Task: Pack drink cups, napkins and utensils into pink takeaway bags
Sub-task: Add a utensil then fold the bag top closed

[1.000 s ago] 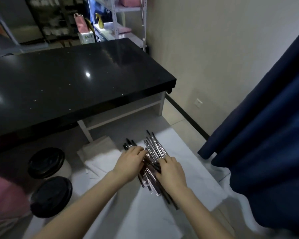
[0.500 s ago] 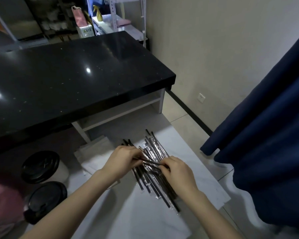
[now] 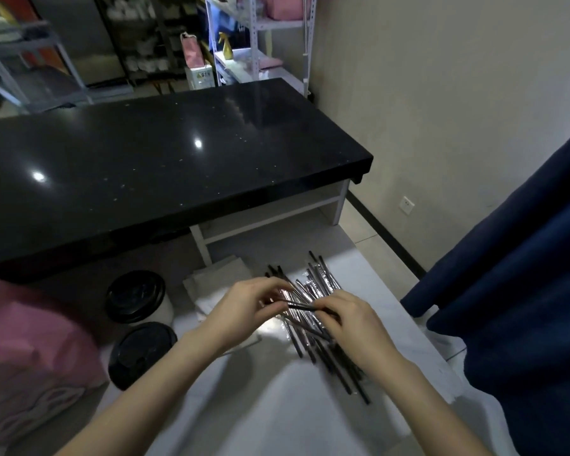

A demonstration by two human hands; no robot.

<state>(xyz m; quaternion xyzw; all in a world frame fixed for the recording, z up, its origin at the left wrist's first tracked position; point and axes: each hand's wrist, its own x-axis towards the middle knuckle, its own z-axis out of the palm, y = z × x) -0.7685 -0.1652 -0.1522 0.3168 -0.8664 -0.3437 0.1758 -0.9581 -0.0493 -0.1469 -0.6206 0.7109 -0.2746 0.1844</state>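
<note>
Messy pile of black straws (image 3: pixel 323 284) in clear wrappers lies fanned on the white surface, with one straw (image 3: pixel 301 306) pinched crosswise over it by the left hand (image 3: pixel 244 307) and right hand (image 3: pixel 352 320). Folded napkins (image 3: pixel 218 278) lie just left of the pile. Further left stand the far cup (image 3: pixel 135 292) and near cup (image 3: pixel 142 350), both black-lidded, then the slumped pink bag (image 3: pixel 30 357).

Surface inspected: white counter (image 3: pixel 277 416), standing in front of and below a glossy black counter (image 3: pixel 152 166).

Items lying directly on the white counter:
- Wrapped straws (image 3: pixel 320 284), black, in clear sleeves. They form a loose fanned pile running from the far edge back along the right edge.
- Napkins (image 3: pixel 216 279), a pale stack at the far edge, just left of the straws. Whether the two touch cannot be told.
- Two cups, both upright with black lids, on the left side. One (image 3: pixel 135 292) stands behind the other (image 3: pixel 142 353), close together.
- Pink bag (image 3: pixel 30 357), at the left edge, just beside the nearer cup.
</note>
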